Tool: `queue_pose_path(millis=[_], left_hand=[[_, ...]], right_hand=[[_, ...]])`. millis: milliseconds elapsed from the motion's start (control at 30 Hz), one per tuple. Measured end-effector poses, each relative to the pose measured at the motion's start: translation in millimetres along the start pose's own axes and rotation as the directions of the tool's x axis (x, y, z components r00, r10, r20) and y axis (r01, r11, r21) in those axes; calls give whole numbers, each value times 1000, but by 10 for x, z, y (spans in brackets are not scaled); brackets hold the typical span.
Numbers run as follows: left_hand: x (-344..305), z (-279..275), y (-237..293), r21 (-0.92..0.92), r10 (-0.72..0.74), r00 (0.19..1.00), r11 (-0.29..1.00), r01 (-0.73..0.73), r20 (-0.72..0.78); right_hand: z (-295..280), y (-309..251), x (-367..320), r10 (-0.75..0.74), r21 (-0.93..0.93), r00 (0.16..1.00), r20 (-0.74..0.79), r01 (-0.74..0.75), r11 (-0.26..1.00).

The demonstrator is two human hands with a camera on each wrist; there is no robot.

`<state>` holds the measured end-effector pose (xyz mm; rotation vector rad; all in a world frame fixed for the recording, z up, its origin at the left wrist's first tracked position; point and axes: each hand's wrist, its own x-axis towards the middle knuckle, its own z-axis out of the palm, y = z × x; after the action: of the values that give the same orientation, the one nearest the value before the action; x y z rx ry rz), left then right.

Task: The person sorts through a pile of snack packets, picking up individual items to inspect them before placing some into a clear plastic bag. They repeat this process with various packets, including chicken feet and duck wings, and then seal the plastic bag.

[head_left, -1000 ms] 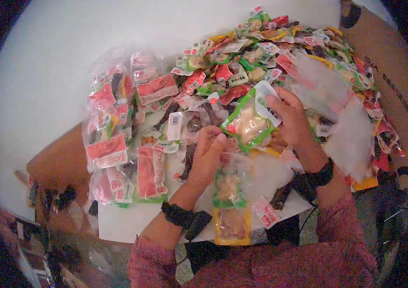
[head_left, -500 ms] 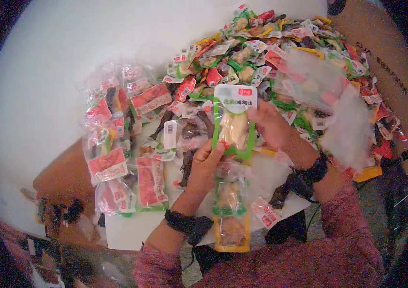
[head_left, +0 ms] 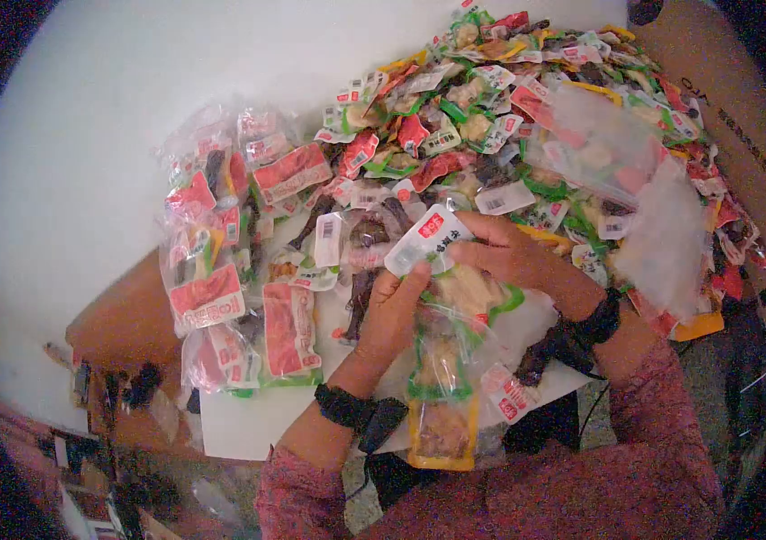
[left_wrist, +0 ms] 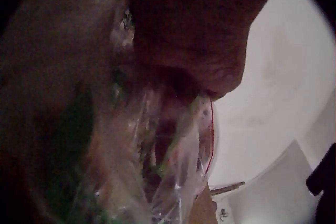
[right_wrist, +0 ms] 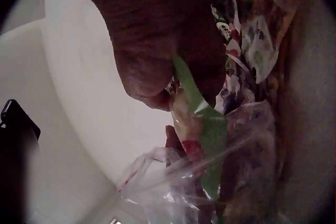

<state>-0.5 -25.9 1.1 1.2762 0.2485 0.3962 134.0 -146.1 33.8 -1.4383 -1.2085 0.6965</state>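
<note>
In the head view a green-edged food packet [head_left: 468, 290] with a white label end is tilted between both hands. My left hand [head_left: 389, 317] pinches its label end with the thumb on top. My right hand [head_left: 513, 258] grips its upper right edge, and in the right wrist view that hand [right_wrist: 168, 40] has the green edge [right_wrist: 212, 129] at its fingers. The packet's lower part lies over the mouth of a clear plastic bag [head_left: 455, 328] holding a green-edged packet [head_left: 438, 364] and a yellow-edged packet [head_left: 442, 434].
A large heap of packets [head_left: 476, 130] covers the back right, with empty clear bags [head_left: 662, 243] on its right side. Filled clear bags [head_left: 207, 297] stand in rows at the left. A loose red-and-white packet [head_left: 511, 392] lies near the front edge; a cardboard box [head_left: 720, 108] is at the right.
The packet was held upright half a second ago; it is now lower and tilted, its bottom towards the clear bag. The right hand has moved down with it.
</note>
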Motion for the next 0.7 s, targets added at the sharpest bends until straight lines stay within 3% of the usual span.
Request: queue_pose_path(millis=[33, 100, 233, 300, 500, 700], left_hand=[[-1, 7, 12, -1, -1, 1000, 1000, 1, -2], [-16, 36, 47, -40, -34, 999, 999, 33, -25], [-17, -11, 34, -6, -42, 999, 999, 42, -4], [-41, 16, 67, -29, -26, 1000, 999, 26, -11], [-23, 1, 37, -37, -1, 1000, 999, 1, 20], [-21, -15, 27, -41, -24, 999, 999, 25, 30]], right_hand=[[-17, 10, 2, 2, 0, 1000, 2, -2, 1000], [-45, 11, 9, 147, 4, 989, 28, -147, 989], [-27, 97, 30, 54, 56, 998, -23, -53, 997], [-27, 31, 5, 22, -35, 996, -86, -25, 999], [-43, 99, 46, 67, 70, 997, -34, -65, 995], [-49, 161, 61, 22, 15, 999, -24, -21, 1000]])
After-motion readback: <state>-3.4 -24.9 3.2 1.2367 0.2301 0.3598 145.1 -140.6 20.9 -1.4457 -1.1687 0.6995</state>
